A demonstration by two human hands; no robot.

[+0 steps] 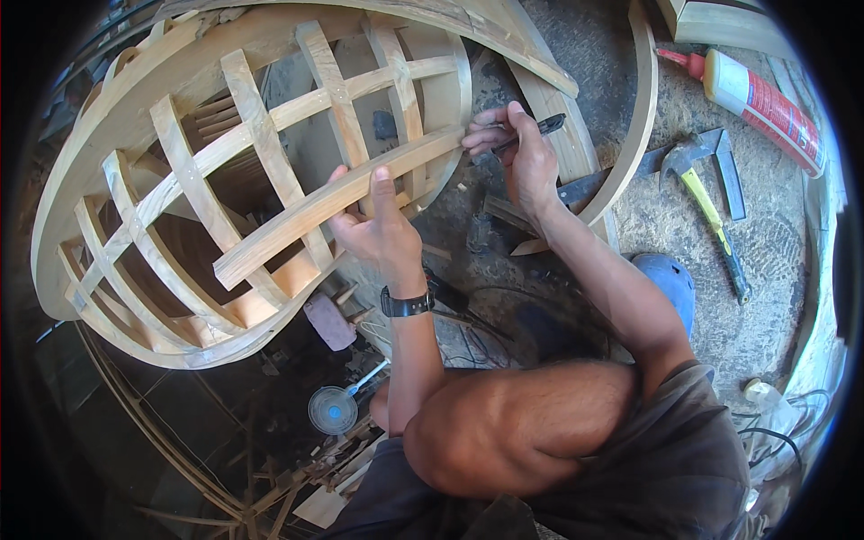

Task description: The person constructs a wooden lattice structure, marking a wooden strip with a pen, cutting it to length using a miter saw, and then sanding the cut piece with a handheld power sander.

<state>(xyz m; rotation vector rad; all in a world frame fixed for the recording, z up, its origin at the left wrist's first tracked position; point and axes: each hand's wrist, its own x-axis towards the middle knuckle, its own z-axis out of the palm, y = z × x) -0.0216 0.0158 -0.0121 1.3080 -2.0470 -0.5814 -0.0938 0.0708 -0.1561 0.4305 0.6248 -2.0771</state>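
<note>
We see the wooden bar [292,223] left of the frame's centre, its long axis rising from lower left to upper right over the slatted wooden frame [251,97]. Our left hand [382,232] grips it right of its middle; our right hand [531,164], apart from the left, holds a black pen [551,123] and is nearer the bar's upper-right end.

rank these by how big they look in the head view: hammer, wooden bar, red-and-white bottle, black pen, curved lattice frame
Largest to smallest:
1. Curved lattice frame
2. Wooden bar
3. Red-and-white bottle and hammer: similar in length, so unranked
4. Black pen, partly hidden by fingers
</note>
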